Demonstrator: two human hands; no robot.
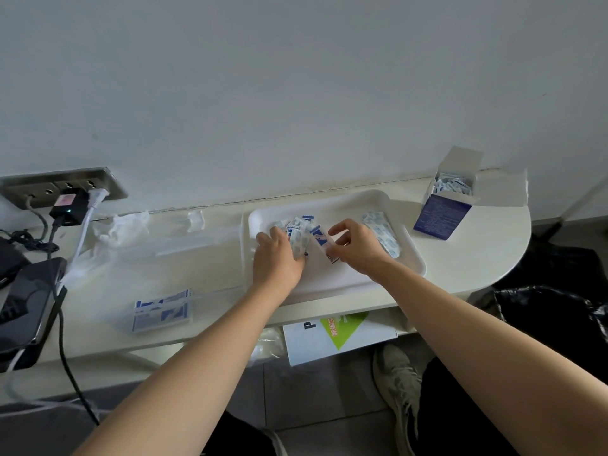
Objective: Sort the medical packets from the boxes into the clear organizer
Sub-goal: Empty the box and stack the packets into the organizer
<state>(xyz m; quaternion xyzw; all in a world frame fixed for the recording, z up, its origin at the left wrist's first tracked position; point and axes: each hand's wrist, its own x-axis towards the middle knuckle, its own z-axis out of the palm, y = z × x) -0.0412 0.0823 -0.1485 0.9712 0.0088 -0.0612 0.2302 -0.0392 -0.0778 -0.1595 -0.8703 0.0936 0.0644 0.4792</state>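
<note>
The left hand (278, 255) curls around a fanned bundle of blue-and-white paper packets (297, 236) over the shallow white plastic tray (408, 258), and the right hand (357, 246) pinches one packet's edge. The risk I see: slick wrappers slip and scatter before they reach the clear plastic organizer (184, 245), well apart on the left.

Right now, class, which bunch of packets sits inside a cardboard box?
The packets in the open blue box at the right end of the table; the others lie in the white tray or in the clear organizer.
</note>
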